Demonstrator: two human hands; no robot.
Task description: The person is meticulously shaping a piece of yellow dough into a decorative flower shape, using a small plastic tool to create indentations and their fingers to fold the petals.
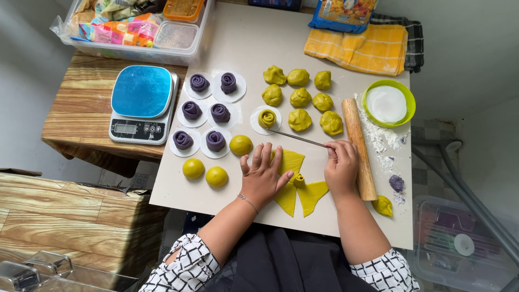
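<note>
Yellow dough sheet (292, 162) lies under the left hand (263, 176), fingers spread, while right hand (340, 165) fingers pinch a knife (294, 137).

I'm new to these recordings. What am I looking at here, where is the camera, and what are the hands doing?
There is one view, from a camera worn on a person's head, looking down at their own two bare hands; no machine is involved. The left hand lies flat on a rolled-out yellow-green dough sheet cut into wedges. The right hand holds a thin metal skewer-like stick that points toward a yellow-green dough rose on a white paper round. On the pale work board also lie six purple dough roses, rough yellow-green dough lumps, a wooden rolling pin and a green bowl of flour. A blue-topped kitchen scale sits at the side.
</note>
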